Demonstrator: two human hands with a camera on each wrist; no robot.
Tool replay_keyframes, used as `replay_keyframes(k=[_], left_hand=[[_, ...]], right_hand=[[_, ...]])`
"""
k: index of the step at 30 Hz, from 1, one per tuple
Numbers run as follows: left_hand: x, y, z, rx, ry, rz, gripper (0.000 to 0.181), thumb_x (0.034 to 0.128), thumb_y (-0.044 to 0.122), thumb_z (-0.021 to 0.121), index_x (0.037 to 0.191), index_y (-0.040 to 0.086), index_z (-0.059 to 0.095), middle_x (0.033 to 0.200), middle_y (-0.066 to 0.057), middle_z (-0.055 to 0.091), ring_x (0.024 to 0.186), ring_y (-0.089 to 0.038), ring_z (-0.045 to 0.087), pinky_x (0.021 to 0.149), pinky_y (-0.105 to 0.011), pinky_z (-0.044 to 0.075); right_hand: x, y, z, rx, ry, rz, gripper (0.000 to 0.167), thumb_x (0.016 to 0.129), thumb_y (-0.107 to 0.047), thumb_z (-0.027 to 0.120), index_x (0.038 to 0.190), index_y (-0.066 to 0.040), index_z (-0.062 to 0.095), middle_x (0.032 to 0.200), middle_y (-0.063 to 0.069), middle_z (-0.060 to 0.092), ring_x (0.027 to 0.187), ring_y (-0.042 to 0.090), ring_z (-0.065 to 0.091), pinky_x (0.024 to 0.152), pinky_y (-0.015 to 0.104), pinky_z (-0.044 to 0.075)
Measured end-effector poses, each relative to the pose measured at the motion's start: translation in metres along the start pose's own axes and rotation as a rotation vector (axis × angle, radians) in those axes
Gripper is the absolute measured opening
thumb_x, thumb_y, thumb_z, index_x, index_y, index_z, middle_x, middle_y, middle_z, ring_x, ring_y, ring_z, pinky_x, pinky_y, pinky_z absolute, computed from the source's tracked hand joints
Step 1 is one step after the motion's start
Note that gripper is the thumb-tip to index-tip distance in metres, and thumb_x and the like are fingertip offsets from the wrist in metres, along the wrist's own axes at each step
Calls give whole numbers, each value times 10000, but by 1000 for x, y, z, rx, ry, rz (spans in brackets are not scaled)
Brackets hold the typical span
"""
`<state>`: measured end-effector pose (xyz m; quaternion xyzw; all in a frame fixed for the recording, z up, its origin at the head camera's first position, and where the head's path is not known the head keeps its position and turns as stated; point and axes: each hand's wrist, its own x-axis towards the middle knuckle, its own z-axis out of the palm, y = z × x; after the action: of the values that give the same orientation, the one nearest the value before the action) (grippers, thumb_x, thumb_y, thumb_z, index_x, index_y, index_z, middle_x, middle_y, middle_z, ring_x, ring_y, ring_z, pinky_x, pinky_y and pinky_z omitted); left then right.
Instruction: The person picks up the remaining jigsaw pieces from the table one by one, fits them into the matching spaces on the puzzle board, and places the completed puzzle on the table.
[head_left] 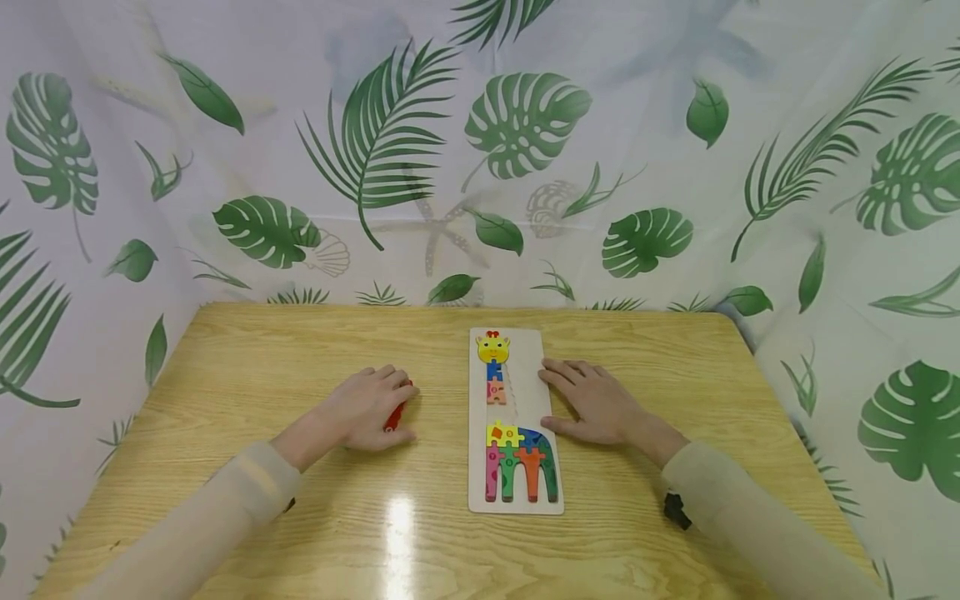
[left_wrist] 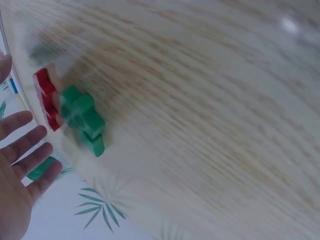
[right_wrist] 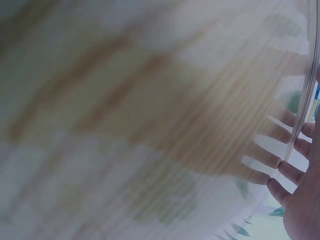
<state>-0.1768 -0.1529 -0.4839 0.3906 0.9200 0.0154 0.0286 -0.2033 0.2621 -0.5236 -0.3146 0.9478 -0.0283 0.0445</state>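
A giraffe puzzle board lies upright in the middle of the table. Its yellow head, short blue and orange neck pieces and several body and leg pieces are seated; bare board shows between neck and body. My left hand hovers left of the board, fingers spread, over a red puzzle piece. In the left wrist view a green puzzle piece lies beside the red one, hidden from the head view by the hand. My right hand touches the board's right edge with extended fingers, holding nothing.
The wooden table ends at a back edge against a white curtain printed with green leaves. Part of a black object shows beside the right sleeve.
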Motion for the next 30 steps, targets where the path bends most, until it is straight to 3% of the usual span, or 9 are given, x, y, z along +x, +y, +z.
replay_keyframes(k=[11,18,30], left_hand=[[-1,-6,1,14,-49,-28,666,992,568,630,1429,67,607,1404,-157,635,1321,-354,589,1109,-541,514],[-3,-10,5,23,-35,-29,685,983,568,648,1443,63,602,1396,-149,642,1314,-352,596,1092,-538,528],[-22,-15,7,-30,-28,-70,668,986,593,626,1429,92,618,1407,-138,644,1330,-357,592,1092,-555,525]], right_hand=[[0,-1,-1,9,-6,2,862,984,-756,475,1637,-198,399,1720,36,375,1528,362,424,1225,634,377],[-1,-2,-2,15,-7,4,856,982,-740,496,1635,-193,403,1720,40,375,1530,365,422,1228,634,375],[0,-2,-2,16,-16,6,856,985,-738,495,1639,-196,394,1725,42,364,1534,372,417,1226,642,372]])
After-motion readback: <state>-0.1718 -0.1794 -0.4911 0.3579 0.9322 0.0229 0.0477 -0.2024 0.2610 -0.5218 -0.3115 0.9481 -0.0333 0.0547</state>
